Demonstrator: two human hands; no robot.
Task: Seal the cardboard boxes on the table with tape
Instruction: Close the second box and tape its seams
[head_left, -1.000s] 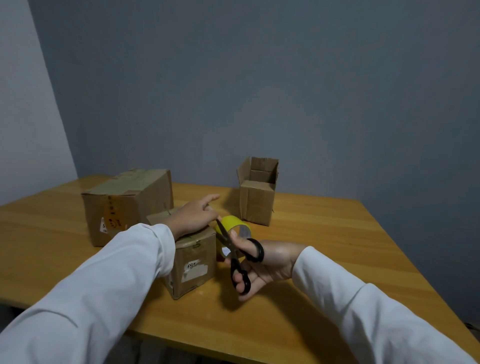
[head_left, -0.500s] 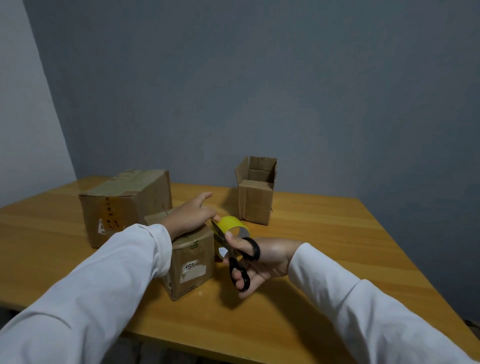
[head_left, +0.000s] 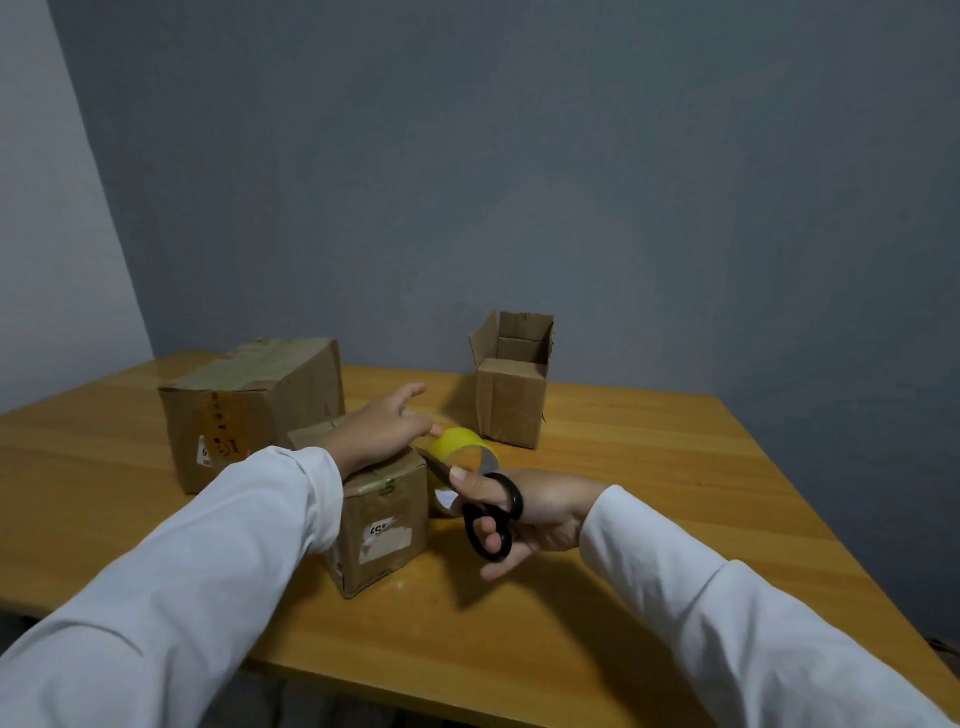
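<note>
A small cardboard box (head_left: 387, 525) stands near the table's front, its top taped. My left hand (head_left: 382, 428) rests flat on that top, fingers stretched toward a yellow tape roll (head_left: 464, 448) just right of the box. My right hand (head_left: 524, 512) grips black-handled scissors (head_left: 488, 512), thumb and fingers through the loops. Their blades point up-left to the gap between box and roll, where they are partly hidden. A larger taped box (head_left: 249, 410) sits at the left. An open box (head_left: 514, 389) with raised flaps stands farther back.
The wooden table (head_left: 649, 493) runs to a grey wall behind and a paler wall on the left. Its front edge is close below my sleeves and its right edge slants past my right arm. Bare wood lies right of the open box.
My left hand has shifted slightly on the small box top. My right hand has closed the scissors' handles together at the tape by the roll. The boxes have not moved.
</note>
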